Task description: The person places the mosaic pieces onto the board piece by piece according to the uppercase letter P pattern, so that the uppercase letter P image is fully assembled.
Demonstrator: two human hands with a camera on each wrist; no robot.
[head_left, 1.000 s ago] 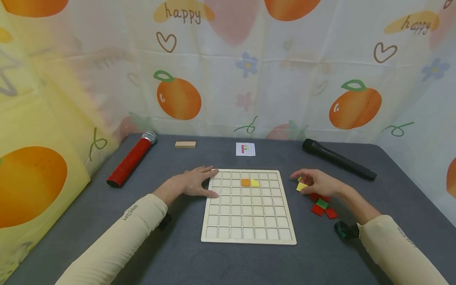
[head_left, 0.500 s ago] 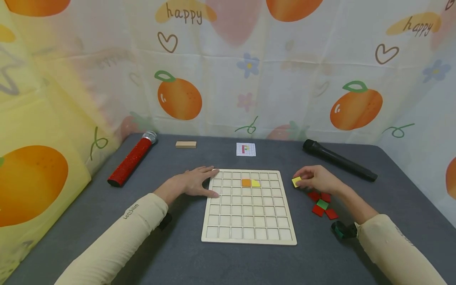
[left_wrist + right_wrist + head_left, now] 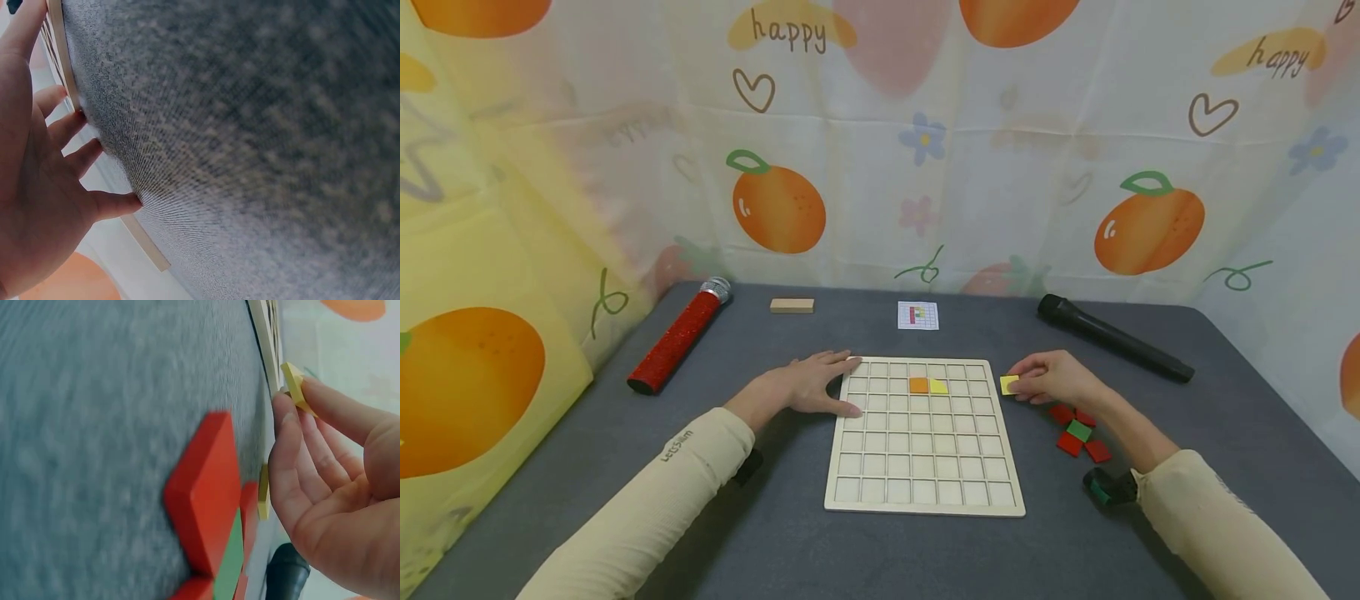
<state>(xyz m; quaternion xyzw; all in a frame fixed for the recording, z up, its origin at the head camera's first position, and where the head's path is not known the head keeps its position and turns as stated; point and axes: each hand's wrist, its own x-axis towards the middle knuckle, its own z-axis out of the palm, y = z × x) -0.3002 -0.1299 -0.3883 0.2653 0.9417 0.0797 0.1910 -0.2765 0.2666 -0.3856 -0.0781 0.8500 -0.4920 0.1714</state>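
Note:
A pale wooden grid board (image 3: 922, 442) lies on the dark table, with an orange tile (image 3: 919, 385) and a yellow tile (image 3: 938, 386) side by side in its second row. My left hand (image 3: 816, 383) rests against the board's upper left edge, fingers spread; the left wrist view shows the fingertips along the rim. Just right of the board, my right hand (image 3: 1052, 379) pinches another square yellow tile (image 3: 1008, 385) between thumb and fingers. Below that hand lie several red tiles (image 3: 1070, 443) around a green tile (image 3: 1078, 431). One more yellow tile (image 3: 264, 490) shows only in the right wrist view.
Behind the board are a small wooden block (image 3: 792, 306) and a printed card (image 3: 917, 315) with a coloured grid pattern. A red microphone (image 3: 673, 342) lies at the left, a black microphone (image 3: 1112, 335) at the right. A patterned cloth (image 3: 865, 192) hangs behind the table.
My right hand has picked the yellow tile up from beside the loose tiles and moved left with it towards the board. My left hand and the board have stayed put.

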